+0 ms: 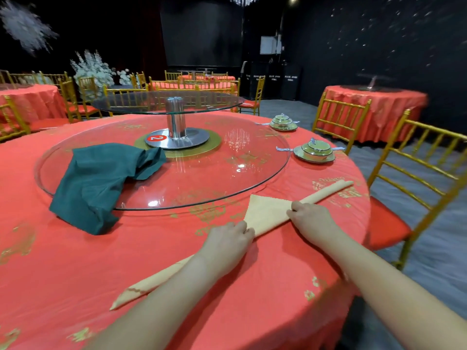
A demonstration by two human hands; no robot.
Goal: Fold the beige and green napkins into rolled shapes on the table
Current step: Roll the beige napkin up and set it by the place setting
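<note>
Two hands on the beige napkin (267, 213) right now. My left hand (228, 239) has its fingers curled onto the rolled edge, and my right hand (312, 218) grips the same roll further along. The roll runs on a slant across the table (75, 274). Its near end points down to my left, and its far end lies close to the table's edge on my right. An unrolled triangle sticks out from between my hands, with its tip just beside the rim of the glass turntable (202, 178).

The green napkin (96, 183) sits crumpled well to the left. It's half on the glass and half draped over the rim onto the cloth. There's a bare stretch of red cloth between it and my left hand, and more open cloth in front of me. On the right the table's edge curves just past my right forearm, with a gold chair (417, 178) beside it.

Two bowl sets (314, 151) sit near the far right edge, well apart from the roll.

For writing, a red disc (156, 138) at the turntable's base reads "2". The gold print on the cloth I can't read.
</note>
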